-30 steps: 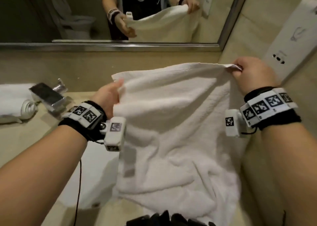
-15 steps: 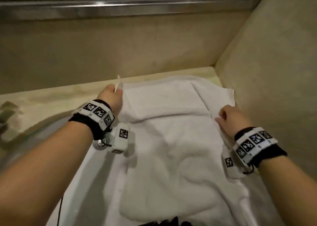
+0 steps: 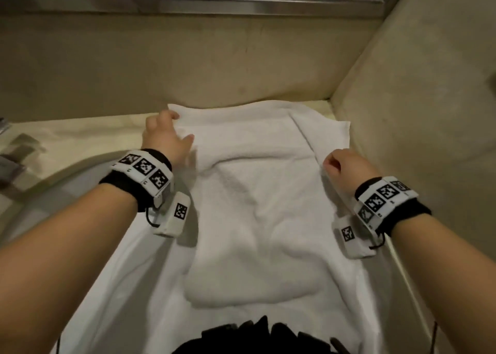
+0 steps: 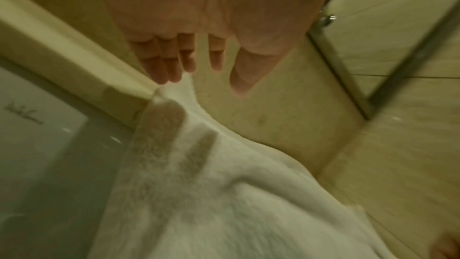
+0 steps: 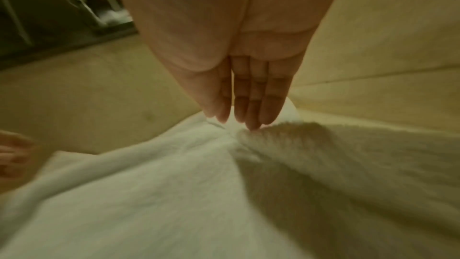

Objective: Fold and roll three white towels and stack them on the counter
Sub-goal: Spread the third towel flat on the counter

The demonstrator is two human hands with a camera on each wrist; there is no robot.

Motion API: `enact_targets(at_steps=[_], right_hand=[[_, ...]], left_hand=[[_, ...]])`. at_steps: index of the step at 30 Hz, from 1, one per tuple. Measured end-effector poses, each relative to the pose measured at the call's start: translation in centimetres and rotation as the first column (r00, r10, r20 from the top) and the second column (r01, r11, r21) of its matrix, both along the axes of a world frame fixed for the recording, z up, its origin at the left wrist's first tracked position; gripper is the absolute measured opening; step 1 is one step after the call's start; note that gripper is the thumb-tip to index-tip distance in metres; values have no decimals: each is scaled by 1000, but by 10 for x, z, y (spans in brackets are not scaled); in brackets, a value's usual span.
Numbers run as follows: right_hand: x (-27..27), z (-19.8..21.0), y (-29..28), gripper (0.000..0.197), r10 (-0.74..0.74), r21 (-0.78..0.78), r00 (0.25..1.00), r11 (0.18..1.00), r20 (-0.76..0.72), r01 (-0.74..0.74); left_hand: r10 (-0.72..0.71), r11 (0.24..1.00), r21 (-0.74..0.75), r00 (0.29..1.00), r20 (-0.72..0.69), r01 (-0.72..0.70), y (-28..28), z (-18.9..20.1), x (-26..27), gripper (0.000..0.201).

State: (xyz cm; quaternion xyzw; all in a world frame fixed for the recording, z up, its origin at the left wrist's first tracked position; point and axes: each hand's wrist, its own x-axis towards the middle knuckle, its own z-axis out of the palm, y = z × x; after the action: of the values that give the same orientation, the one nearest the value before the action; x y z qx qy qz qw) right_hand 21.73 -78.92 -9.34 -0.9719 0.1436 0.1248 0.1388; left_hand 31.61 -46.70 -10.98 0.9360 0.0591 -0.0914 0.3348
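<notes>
A white towel [image 3: 257, 192] lies spread on the beige counter [image 3: 88, 136], its far edge against the back wall and its right side folded over in a narrow flap. My left hand [image 3: 166, 136] hovers over the far left corner, fingers straight and spread, the tips just touching the towel [image 4: 224, 194] in the left wrist view. My right hand [image 3: 341, 165] is at the right edge; the right wrist view shows its fingers [image 5: 251, 109] straight and together, tips on the flap of the towel [image 5: 174, 194]. Neither hand holds anything.
A white sink basin [image 3: 67, 192] lies left of the towel, with a faucet part [image 3: 16, 152] at the far left. The side wall [image 3: 416, 112] stands close on the right, and a mirror frame [image 3: 188, 2] runs along the back. Dark clothing [image 3: 255, 337] shows at the bottom.
The towel, held up by its top corners a second ago, now lies on the counter. Both hands have let go and straightened their fingers; the left has moved to the far corner.
</notes>
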Motion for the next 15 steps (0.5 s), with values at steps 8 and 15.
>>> enact_targets(at_steps=[8,15], right_hand=[[-133,40,53,13,361,195,931,910,57,-365],[-242,2,91,41,598,272,779,794,-188,-543]], left_hand=[[-668,742,-74,723,-176,667,-29,50,-154,11],[-765,536,164,559,-319,828,-32,24,-272,27]])
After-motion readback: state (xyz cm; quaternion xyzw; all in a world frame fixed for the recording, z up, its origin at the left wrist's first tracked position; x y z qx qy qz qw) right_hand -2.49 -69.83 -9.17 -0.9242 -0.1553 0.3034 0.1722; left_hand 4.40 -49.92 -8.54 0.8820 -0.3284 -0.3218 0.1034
